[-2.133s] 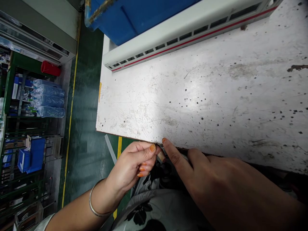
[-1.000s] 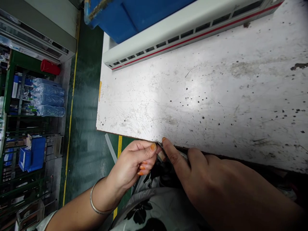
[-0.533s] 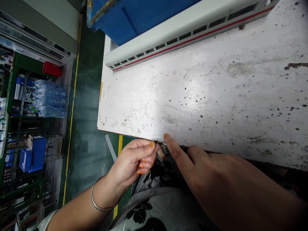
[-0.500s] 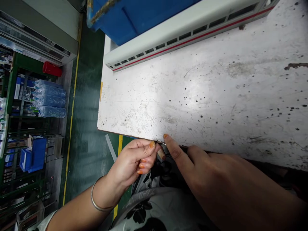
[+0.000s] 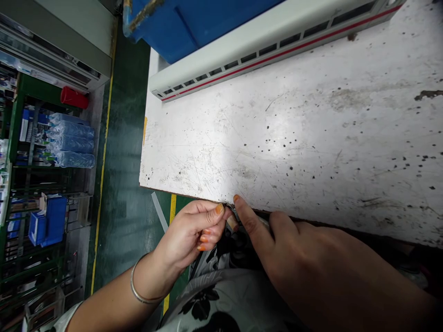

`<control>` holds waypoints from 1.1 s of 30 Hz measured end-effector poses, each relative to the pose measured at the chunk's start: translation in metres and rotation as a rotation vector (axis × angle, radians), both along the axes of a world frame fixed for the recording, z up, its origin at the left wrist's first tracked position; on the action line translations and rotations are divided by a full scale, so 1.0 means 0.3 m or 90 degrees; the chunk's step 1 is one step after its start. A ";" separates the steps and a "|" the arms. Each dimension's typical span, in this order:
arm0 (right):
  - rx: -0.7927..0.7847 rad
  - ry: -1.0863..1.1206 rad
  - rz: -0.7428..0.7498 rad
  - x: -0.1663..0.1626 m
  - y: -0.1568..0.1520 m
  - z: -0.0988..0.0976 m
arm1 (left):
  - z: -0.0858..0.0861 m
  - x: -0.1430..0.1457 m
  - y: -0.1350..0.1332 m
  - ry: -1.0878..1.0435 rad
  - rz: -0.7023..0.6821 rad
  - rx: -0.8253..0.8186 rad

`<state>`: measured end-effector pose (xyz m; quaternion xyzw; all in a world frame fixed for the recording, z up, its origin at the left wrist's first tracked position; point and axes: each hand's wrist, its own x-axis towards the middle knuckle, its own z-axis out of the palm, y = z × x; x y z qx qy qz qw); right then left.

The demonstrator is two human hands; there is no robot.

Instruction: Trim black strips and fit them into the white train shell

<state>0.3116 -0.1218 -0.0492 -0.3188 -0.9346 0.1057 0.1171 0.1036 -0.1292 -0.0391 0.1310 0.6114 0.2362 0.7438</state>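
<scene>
My left hand (image 5: 195, 228) is at the front edge of the white table (image 5: 207, 152), its thumb and forefinger pinched on something small and dark that the fingertips mostly hide. One finger of that hand wears a tan wrap (image 5: 232, 223). Close by on the right, my right hand (image 5: 294, 249) is palm down with its forefinger pointing toward the pinch. Beneath that forefinger shows a bit of a slim, pale object (image 5: 263, 222), and a small shiny tip is near the left fingertips. The right hand's fingers are curled around it, and its kind cannot be made out.
A long white housing with a red stripe (image 5: 242, 64) lies along the table's far side, under a blue bin (image 5: 194, 27). Left of the table runs a green floor (image 5: 124, 152) with yellow lines. Shelving there holds wrapped bottles (image 5: 72, 138), blue boxes (image 5: 51, 221) and a red bucket (image 5: 74, 97).
The right forefinger has drawn slightly left and down, its tip now nearer the table edge and the left fingertips. The left hand keeps its pinch in nearly the same place.
</scene>
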 end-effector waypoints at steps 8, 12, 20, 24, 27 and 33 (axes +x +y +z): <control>-0.133 0.026 0.015 0.009 0.015 0.004 | 0.011 -0.021 0.001 -0.071 -0.009 -0.020; -0.279 0.058 -0.005 0.029 0.034 0.009 | 0.046 -0.037 -0.003 -0.159 0.012 -0.052; -0.316 0.193 -0.095 0.012 0.031 -0.018 | 0.097 -0.057 -0.027 -0.284 0.066 -0.025; -0.305 0.218 -0.097 0.010 0.032 -0.015 | 0.108 -0.061 -0.039 -0.331 0.076 -0.016; -0.302 0.215 -0.115 0.011 0.032 -0.009 | 0.112 -0.066 -0.045 -0.333 0.078 -0.008; -0.274 0.202 -0.107 -0.001 0.021 -0.013 | 0.114 -0.076 -0.050 -0.322 0.060 0.030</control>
